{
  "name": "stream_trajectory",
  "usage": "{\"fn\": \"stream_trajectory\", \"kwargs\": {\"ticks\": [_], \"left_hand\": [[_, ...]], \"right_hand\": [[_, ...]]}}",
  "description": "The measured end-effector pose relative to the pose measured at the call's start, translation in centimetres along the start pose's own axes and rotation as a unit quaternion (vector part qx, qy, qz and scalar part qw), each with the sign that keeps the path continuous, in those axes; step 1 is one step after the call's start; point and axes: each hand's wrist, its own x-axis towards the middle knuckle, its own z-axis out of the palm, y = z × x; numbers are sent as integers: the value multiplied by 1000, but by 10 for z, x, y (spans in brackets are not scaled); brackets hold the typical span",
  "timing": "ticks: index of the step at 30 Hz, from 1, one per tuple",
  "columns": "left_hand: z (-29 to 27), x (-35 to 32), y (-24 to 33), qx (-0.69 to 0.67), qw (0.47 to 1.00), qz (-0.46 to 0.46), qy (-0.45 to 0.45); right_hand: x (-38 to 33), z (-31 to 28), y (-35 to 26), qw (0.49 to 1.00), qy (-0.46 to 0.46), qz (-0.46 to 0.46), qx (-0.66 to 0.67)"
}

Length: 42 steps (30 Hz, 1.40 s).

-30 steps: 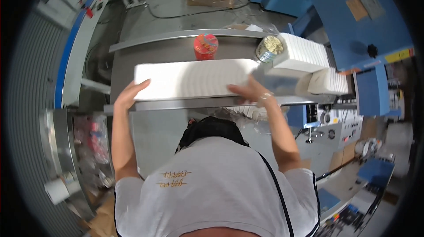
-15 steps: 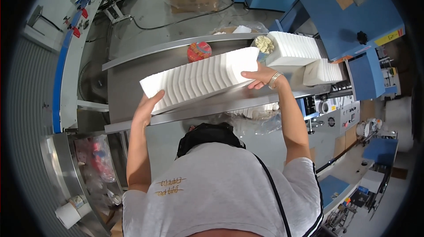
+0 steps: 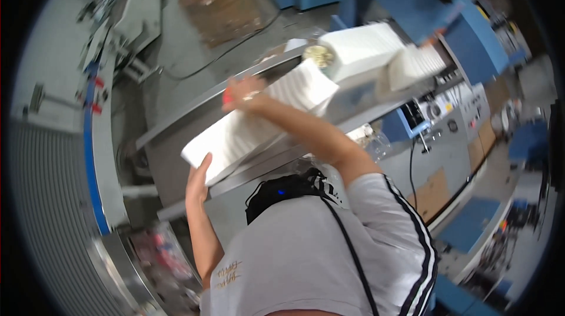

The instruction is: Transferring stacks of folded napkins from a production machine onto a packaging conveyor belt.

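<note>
1. While the left hand presses open fingers on the white paper stack's near end, the right hand lies flat atop it, above the bench; nothing clamped.
2. Risk: tilted sheets may fan out and slide beyond the fingers.

Even, bright overhead light; weak shadows. Motion blur throughout, strongest at right. Heavy fisheye bending; black vignette at rim. White paper stack slightly overexposed.

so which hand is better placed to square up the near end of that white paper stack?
Probably the left hand: it's already pressed against the near end of the white paper stack. The right hand lies on top, mid-stack, away from that end.
</note>
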Motion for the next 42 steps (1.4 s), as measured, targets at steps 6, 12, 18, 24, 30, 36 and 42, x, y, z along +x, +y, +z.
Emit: {"fn": "stream_trajectory", "kwargs": {"ticks": [6,12,18,24,30,36,42], "left_hand": [[2,3,1,73,997,-11,-1],[-2,-4,-1,-18,1000,3,9],[-9,1,-1,-11,1000,24,-11],[-7,-3,6,-42,999,-24,-7],[-13,-2,-6,-31,999,-21,12],[4,-3,5,-33,999,-4,1],[-2,-10,5,-11,1000,14,-2]], "right_hand": [[9,-15,6,987,10,-29,158],[-141,-149,66,937,324,-16,128],[-165,-147,199,925,247,275,-87],[-122,-94,284,940,153,303,-45],[-127,-107,274,927,242,177,-224],[-72,-86,214,983,139,1,120],[-50,-64,188,974,-127,4,188]]}}
